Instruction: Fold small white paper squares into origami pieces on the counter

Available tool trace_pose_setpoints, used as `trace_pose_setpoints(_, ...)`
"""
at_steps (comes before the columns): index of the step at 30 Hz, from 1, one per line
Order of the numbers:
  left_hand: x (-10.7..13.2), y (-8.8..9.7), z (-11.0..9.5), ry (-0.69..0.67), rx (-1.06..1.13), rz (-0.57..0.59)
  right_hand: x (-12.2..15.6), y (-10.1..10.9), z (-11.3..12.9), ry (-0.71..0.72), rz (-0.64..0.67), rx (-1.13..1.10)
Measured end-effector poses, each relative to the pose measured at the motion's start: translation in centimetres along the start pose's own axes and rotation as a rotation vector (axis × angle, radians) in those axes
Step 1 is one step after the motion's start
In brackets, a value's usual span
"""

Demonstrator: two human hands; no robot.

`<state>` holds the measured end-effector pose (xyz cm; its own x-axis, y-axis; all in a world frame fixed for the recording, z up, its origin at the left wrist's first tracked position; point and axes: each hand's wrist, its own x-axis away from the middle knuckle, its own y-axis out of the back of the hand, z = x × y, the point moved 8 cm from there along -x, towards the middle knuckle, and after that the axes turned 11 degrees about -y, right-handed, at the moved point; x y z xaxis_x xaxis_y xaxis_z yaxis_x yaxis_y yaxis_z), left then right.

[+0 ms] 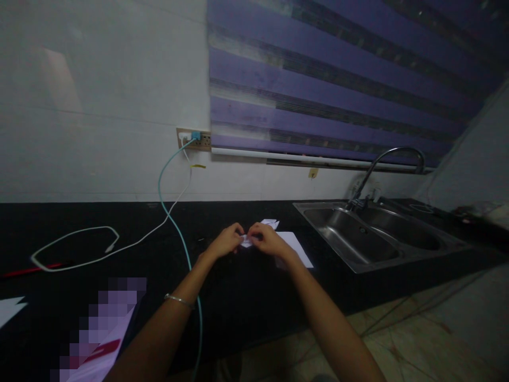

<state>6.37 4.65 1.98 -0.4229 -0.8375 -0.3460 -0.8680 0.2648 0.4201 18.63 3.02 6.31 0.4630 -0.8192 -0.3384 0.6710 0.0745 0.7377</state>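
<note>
A small piece of folded white paper (246, 242) is pinched between my two hands, just above the black counter (238, 297). My left hand (226, 241) grips its left side with bent fingers. On the right side, my right hand (267, 240) closes on the same paper, and the fingers hide much of it. Right behind my right hand lies another folded white paper (270, 223). A flat white sheet (296, 249) rests on the counter to the right, partly covered by my right wrist.
A double steel sink (350, 236) with a curved tap (374, 167) is at the right. A teal cable (181, 233) and a white cable (139, 241) run from the wall socket (194, 139). At the lower left are a lit screen (115, 339), a red stick-like object (34, 269) and white paper (10, 309).
</note>
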Motion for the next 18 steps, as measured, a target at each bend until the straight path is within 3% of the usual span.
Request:
trace_pose_setpoints(5, 0.0, -0.4, -0.2, -0.005, 0.0, 0.022, 0.3, -0.8, -0.1, 0.011, 0.072, 0.065)
trace_pose_setpoints(9, 0.0, -0.6, 0.0, 0.009, -0.02, 0.008, 0.2, -0.9, -0.3, 0.011, 0.054, 0.119)
trace_pose_setpoints(14, 0.1, -1.0, -0.5, 0.027, -0.042, 0.081, 0.1, -0.9, -0.8, -0.016, 0.093, 0.19)
trace_pose_setpoints(18, 0.4, 1.5, -2.5, 0.071, -0.41, -0.133, 0.3, 2.4, -2.2, -0.075, 0.015, 0.206)
